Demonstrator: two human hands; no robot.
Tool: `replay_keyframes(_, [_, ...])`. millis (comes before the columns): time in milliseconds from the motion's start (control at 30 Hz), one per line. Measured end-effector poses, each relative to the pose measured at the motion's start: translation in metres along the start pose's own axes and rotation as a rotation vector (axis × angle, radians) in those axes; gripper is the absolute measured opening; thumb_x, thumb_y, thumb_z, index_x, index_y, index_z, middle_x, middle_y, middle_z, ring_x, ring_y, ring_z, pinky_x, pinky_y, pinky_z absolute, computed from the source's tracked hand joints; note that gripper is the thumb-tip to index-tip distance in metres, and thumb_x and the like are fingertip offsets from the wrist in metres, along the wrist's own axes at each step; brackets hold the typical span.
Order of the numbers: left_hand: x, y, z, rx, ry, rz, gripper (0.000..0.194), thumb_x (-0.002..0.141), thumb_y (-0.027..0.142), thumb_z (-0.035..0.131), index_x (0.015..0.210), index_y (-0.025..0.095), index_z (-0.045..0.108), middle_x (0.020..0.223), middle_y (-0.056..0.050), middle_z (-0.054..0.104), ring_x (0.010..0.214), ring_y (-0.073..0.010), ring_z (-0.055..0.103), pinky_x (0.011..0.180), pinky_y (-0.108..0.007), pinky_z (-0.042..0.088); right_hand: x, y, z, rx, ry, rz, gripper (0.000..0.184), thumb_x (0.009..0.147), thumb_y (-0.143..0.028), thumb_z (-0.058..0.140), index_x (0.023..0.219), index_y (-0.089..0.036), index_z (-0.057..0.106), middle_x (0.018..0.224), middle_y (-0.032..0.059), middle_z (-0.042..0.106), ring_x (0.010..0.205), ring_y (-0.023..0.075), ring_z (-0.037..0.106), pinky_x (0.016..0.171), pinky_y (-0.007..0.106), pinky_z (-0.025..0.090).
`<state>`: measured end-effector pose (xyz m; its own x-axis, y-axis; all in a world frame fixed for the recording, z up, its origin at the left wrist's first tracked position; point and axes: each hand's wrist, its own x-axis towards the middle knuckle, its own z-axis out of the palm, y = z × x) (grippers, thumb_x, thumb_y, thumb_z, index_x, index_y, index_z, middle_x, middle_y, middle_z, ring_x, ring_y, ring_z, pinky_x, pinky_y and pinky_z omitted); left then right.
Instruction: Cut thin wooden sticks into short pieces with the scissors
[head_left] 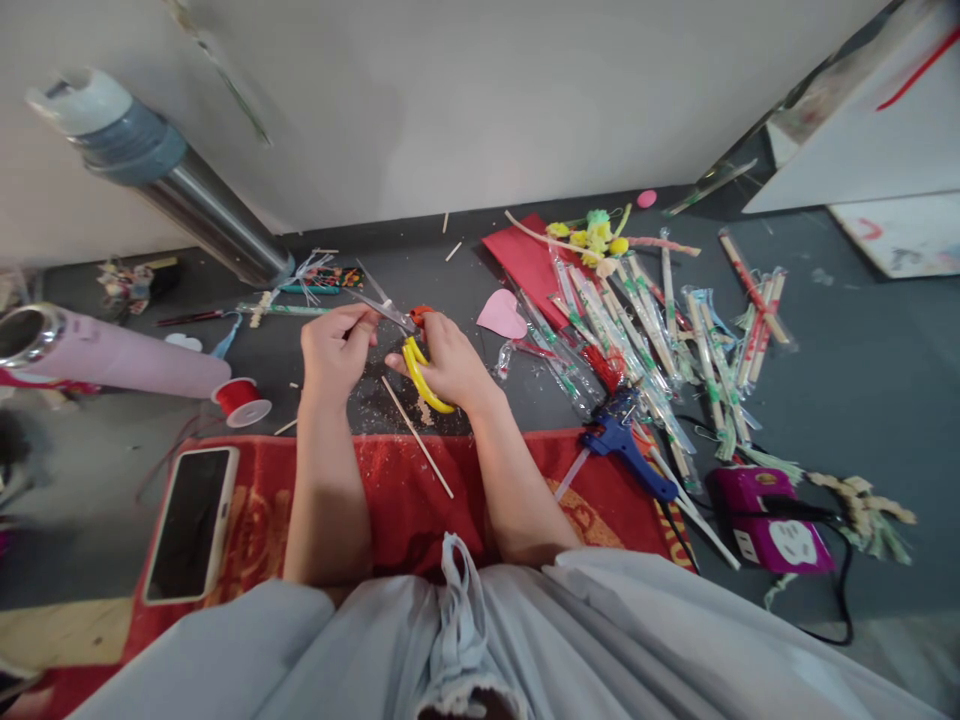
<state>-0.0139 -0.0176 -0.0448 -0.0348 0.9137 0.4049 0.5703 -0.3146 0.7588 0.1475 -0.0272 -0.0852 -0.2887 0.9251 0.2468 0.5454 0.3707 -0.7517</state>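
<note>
My right hand (452,368) grips a pair of scissors (412,360) with yellow and orange handles. Their blades are spread apart and point up and to the left. Close beside the blades, my left hand (331,352) is closed in a pinch; whatever lies between its fingertips is too small or hidden to make out. Below the hands a thin wooden stick (417,437) lies partly across the red towel (420,510). Small crumbs and shavings are scattered on the dark table around it. A pink paper heart (502,314) rests to the right of my right hand.
Several wrapped sticks (637,330) are heaped at the right, near a blue glue gun (626,445) and a purple power adapter (772,520). Leftward are a red thread spool (241,402), a pink bottle (127,350), a steel flask (217,220) and a phone (191,525).
</note>
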Motion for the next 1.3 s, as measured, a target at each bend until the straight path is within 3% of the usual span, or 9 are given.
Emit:
replay_keyframes(500, [0.000, 0.005, -0.002, 0.101, -0.030, -0.016, 0.040, 0.086, 0.041, 0.056, 0.052, 0.020, 0.049, 0.051, 0.001, 0.051, 0.053, -0.0115, 0.049, 0.057, -0.025, 0.042, 0.002, -0.010, -0.007, -0.005, -0.056, 0.167, 0.051, 0.083, -0.062, 0.058, 0.105, -0.015, 0.057, 0.102, 0.0117, 0.066, 0.094, 0.0244, 0.063, 0.085, 0.037, 0.048])
replay_keyframes(667, [-0.001, 0.003, -0.001, 0.105, -0.019, 0.005, 0.037, 0.087, 0.042, 0.055, 0.057, 0.021, 0.055, 0.052, 0.001, 0.053, 0.053, -0.0119, 0.050, 0.056, -0.025, 0.042, 0.003, -0.010, -0.006, -0.012, -0.062, 0.186, 0.052, 0.082, -0.066, 0.056, 0.097, -0.017, 0.057, 0.096, 0.0098, 0.067, 0.088, 0.0228, 0.064, 0.080, 0.035, 0.049])
replay_keyframes(867, [0.000, -0.003, 0.002, 0.115, 0.050, 0.014, 0.027, 0.085, 0.043, 0.058, 0.074, 0.020, 0.066, 0.060, 0.001, 0.061, 0.054, -0.0119, 0.054, 0.057, -0.025, 0.044, 0.003, -0.009, 0.000, 0.010, 0.004, 0.131, 0.061, 0.086, -0.066, 0.050, 0.114, -0.012, 0.054, 0.102, 0.0125, 0.066, 0.099, 0.0242, 0.063, 0.087, 0.037, 0.049])
replay_keyframes(1067, [0.000, -0.001, -0.001, 0.158, -0.012, 0.071, 0.041, 0.088, 0.043, 0.053, 0.054, 0.021, 0.053, 0.053, 0.000, 0.057, 0.056, -0.0141, 0.056, 0.061, -0.027, 0.045, 0.001, -0.005, 0.002, -0.021, 0.045, 0.052, 0.067, 0.084, -0.072, 0.047, 0.114, -0.012, 0.051, 0.107, 0.0147, 0.063, 0.103, 0.0263, 0.061, 0.092, 0.041, 0.049])
replay_keyframes(1300, [-0.001, 0.006, -0.006, 0.125, -0.096, 0.049, 0.044, 0.090, 0.042, 0.050, 0.050, 0.021, 0.049, 0.051, 0.001, 0.054, 0.052, -0.0130, 0.051, 0.055, -0.027, 0.041, 0.000, -0.005, 0.002, -0.061, 0.015, 0.030, 0.069, 0.082, -0.077, 0.044, 0.108, -0.014, 0.049, 0.109, 0.0153, 0.061, 0.104, 0.0274, 0.060, 0.093, 0.042, 0.048])
